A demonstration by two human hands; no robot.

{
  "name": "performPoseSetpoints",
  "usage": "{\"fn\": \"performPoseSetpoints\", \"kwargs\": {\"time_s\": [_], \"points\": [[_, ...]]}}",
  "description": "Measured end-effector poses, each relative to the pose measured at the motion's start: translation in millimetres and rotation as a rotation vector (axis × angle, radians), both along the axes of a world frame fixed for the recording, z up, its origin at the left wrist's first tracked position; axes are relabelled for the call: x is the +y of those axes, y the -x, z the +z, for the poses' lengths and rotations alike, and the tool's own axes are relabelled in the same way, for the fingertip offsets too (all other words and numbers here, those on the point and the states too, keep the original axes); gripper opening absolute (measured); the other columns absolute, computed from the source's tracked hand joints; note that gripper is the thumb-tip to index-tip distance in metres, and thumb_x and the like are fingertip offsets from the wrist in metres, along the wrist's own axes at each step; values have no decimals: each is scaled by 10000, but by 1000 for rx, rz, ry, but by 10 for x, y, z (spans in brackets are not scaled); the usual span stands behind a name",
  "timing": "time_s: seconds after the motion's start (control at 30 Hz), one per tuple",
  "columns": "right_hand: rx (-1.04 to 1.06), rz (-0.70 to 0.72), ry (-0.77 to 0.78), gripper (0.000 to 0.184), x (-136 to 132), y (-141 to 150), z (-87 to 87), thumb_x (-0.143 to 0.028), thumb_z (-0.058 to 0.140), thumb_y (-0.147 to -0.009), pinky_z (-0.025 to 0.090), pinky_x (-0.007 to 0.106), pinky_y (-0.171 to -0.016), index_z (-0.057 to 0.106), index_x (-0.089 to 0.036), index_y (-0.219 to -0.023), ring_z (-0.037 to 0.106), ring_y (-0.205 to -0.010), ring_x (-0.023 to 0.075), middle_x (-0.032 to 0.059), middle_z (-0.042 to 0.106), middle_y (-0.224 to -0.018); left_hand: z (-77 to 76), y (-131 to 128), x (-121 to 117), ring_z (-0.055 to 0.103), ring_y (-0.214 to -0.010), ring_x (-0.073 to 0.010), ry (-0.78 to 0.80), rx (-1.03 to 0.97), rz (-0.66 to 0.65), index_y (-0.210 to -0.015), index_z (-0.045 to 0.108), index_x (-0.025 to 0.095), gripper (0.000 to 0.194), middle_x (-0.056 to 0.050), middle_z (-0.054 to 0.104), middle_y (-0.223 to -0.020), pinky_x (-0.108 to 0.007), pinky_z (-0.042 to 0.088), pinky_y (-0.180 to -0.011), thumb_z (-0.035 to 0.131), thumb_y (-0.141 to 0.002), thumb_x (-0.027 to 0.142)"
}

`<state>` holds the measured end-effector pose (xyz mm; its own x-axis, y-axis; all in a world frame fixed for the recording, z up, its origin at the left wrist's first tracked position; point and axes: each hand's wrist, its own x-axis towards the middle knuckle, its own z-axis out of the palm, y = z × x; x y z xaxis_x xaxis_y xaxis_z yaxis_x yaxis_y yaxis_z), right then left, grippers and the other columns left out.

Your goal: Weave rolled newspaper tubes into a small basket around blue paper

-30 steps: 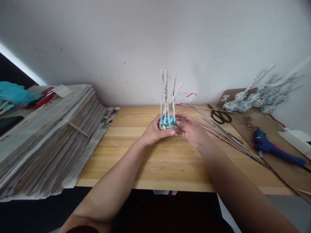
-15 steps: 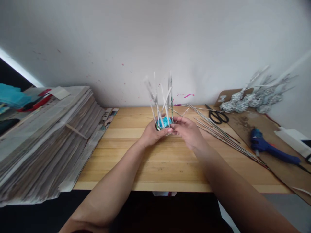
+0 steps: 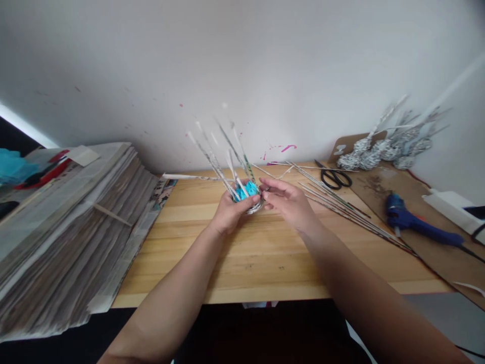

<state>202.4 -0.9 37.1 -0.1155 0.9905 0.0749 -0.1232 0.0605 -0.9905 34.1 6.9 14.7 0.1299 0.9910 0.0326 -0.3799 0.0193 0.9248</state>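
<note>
A small woven base of rolled newspaper tubes (image 3: 248, 198) with a blue middle is held above the wooden table (image 3: 265, 253). Its long paper spokes lean up and to the left, blurred by motion. My left hand (image 3: 230, 212) is wrapped round the base from the left and below. My right hand (image 3: 290, 202) touches the base's right edge with its fingertips, fingers bent round it.
A tall stack of newspapers (image 3: 64, 222) fills the left. Loose paper tubes (image 3: 341, 212) and black scissors (image 3: 335, 178) lie to the right. A blue glue gun (image 3: 413, 222) rests on brown cardboard (image 3: 435, 253), with several woven paper pieces (image 3: 382, 151) behind it.
The woven base has tilted, so its spokes swung from upright to leaning left. Both hands shifted slightly left with it.
</note>
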Motion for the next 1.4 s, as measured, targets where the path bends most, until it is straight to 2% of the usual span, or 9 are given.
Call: {"fn": "performPoseSetpoints", "kwargs": {"time_s": [0.33, 0.53, 0.7, 0.83, 0.93, 1.03, 1.17, 1.3, 1.4], "points": [[-67, -113, -301, 432, -87, -26, 127, -284, 777, -812, 572, 316, -794, 664, -257, -1229, 718, -927, 183, 34, 750, -1015, -19, 50, -32, 685, -1134, -249, -119, 8, -51, -1196, 620, 226, 722, -102, 685, -1313, -407, 523, -1003, 969, -567, 287], [-31, -126, -266, 461, -114, -9, 130, -260, 779, -789, 583, 338, -778, 523, -276, -1171, 733, -836, 188, 23, 758, -969, 10, 78, -40, 679, -1143, -268, -213, 143, -59, -1186, 640, 207, 676, -107, 700, -1275, -399, 522, -1007, 954, -592, 278], [-107, -77, -250, 223, -94, -19, 127, -249, 731, -811, 584, 348, -812, 654, -234, -1021, 738, -875, 201, 42, 772, -945, 38, 77, -36, 700, -1024, -240, -264, 229, -81, -1172, 645, 181, 661, -107, 737, -1165, -377, 542, -949, 944, -586, 246], [-186, -116, -408, 45, -125, -16, 133, -231, 696, -858, 593, 360, -816, 708, -246, -899, 734, -865, 201, 40, 775, -951, 50, 74, -32, 699, -964, -229, -285, 250, -77, -1188, 649, 171, 643, -101, 742, -1112, -372, 547, -915, 920, -616, 283], [-326, -129, -581, 141, -149, -21, 139, -211, 647, -909, 587, 419, -904, 753, -295, -949, 730, -965, 224, 30, 785, -1035, 64, 75, -38, 692, -947, -224, -302, 294, -81, -1200, 656, 166, 628, -92, 740, -1089, -363, 545, -905, 902, -637, 295], [-380, -87, -660, 243, -150, -36, 145, -197, 602, -944, 556, 471, -1012, 776, -347, -1021, 713, -1099, 233, 2, 777, -1156, 87, 70, -51, 676, -883, -201, -320, 325, -96, -1059, 682, 161, 504, -66, 737, -1003, -331, 548, -849, 903, -622, 283], [-421, -85, -694, 261, -143, -51, 143, -217, 602, -950, 553, 452, -1025, 792, -367, -1046, 707, -1131, 226, -4, 760, -1221, 125, 49, -73, 647, -793, -169, -300, 340, -108, -915, 664, 165, 394, -36, 717, -902, -305, 543, -779, 897, -618, 278], [-406, -51, -679, 248, -133, -37, 100, -213, 610, -942, 527, 459, -1057, 784, -343, -1063, 694, -1157, 234, 18, 765, -1211, 150, 26, -83, 653, -795, -187, -291, 346, -129, -1003, 678, 172, 493, -43, 723, -906, -321, 544, -771, 915, -589, 299], [-280, -70, -550, 177, -114, -8, 41, -255, 644, -929, 568, 416, -968, 757, -306, -1055, 715, -1066, 228, 37, 763, -1180, 135, 22, -81, 673, -816, -208, -280, 318, -141, -1115, 674, 185, 605, -59, 740, -949, -339, 550, -779, 925, -583, 323]]}}
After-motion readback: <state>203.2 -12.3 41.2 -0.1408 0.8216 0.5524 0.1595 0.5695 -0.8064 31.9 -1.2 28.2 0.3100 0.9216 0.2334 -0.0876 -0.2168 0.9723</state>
